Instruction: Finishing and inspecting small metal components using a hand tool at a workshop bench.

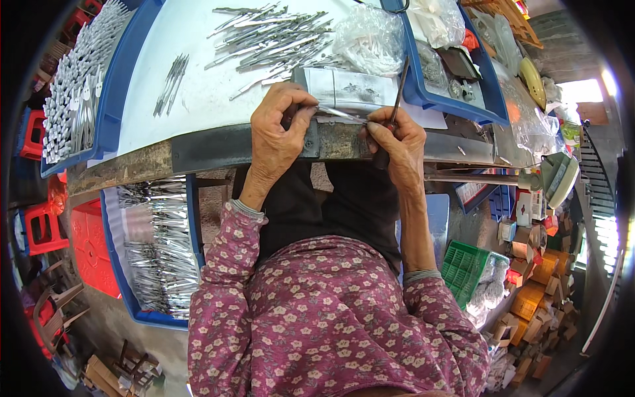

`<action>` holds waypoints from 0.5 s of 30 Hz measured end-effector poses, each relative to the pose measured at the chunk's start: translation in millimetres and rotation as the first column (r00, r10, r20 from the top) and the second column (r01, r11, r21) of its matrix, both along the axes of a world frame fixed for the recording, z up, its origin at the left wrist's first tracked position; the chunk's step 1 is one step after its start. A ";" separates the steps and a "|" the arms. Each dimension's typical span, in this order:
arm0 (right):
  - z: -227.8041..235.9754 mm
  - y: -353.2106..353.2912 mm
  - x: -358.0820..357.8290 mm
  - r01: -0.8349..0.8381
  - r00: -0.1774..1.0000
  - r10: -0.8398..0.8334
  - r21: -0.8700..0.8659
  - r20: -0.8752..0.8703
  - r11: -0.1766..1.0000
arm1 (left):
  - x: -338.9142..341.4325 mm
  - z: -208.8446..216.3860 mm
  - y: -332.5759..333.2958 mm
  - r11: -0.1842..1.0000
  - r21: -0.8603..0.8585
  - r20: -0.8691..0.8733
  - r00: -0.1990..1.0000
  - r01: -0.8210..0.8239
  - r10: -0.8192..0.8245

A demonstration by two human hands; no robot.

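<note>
My left hand (pixel 281 126) pinches one end of a slim silvery metal piece (pixel 340 114) between thumb and fingertips, over the table's front edge. At its other end is my right hand (pixel 400 142), closed around a dark tool (pixel 401 86) with a long thin shaft that points away from me. The tool's thick dark end shows below the fingers. The right thumb and fingertips meet the end of the metal piece; its tip is hidden there. Just beyond the hands lies a flat, pale block with a plastic-like cover (pixel 354 89). Farther back is a loose pile of slim metal pieces (pixel 278 36).
A small bunch of metal pieces (pixel 172 85) lies left on the white sheet. Blue trays stand at left (pixel 109 119), right (pixel 456 112) and lower left (pixel 119 264). Clear plastic bags (pixel 370 36) sit behind. A lamp-like head (pixel 559 182) juts in at right.
</note>
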State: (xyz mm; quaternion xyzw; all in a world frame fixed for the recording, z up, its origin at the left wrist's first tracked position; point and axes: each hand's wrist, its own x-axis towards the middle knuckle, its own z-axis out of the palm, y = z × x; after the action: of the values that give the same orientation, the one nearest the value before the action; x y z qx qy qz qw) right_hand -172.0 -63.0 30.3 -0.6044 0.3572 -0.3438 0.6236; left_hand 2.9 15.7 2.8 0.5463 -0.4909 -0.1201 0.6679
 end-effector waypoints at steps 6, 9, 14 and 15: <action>-3.0 0.2 -2.0 -0.020 0.999 0.019 -0.016 -0.043 1.000 | -0.1 0.2 -0.2 1.000 0.003 -0.003 1.000 -0.009 0.009; -3.9 0.5 -1.6 -0.028 0.999 0.028 -0.012 -0.030 1.000 | 0.3 -0.1 -0.3 1.000 0.015 0.003 1.000 -0.014 0.014; -5.2 2.5 -0.6 -0.029 1.000 0.029 0.015 -0.012 0.999 | 1.1 -2.6 -0.9 1.000 0.014 -0.012 1.000 -0.017 0.017; -5.8 2.8 -0.5 -0.029 0.999 0.030 0.015 -0.012 0.999 | 1.2 -2.8 -1.0 1.000 0.014 -0.012 1.000 -0.017 0.018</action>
State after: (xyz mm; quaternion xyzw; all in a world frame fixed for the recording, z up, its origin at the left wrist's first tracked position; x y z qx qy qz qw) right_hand -172.5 -60.2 24.5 -0.6071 0.3547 -0.3281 0.6308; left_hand 4.0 14.7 0.0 0.5544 -0.4811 -0.1211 0.6682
